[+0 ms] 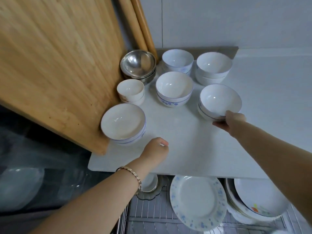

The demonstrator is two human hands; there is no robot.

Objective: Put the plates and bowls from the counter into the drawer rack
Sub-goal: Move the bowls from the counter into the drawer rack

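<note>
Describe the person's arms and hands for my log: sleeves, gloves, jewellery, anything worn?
Both forearms are bare as far as the frame shows: no sleeves, no gloves. Behind the left hand, the wrist carries a gold-coloured link bracelet, possibly a watch band; no dial is visible. The right hand and its wrist show nothing worn.

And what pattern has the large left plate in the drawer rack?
The plate is white with blue speckles around the rim; head view.

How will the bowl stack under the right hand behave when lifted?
The bowl stack looks like glazed ceramic, so it is probably heavy and slippery. Its top bowl sits tilted and may slide. The right hand grips only the near side, so tipping seems possible.
</note>
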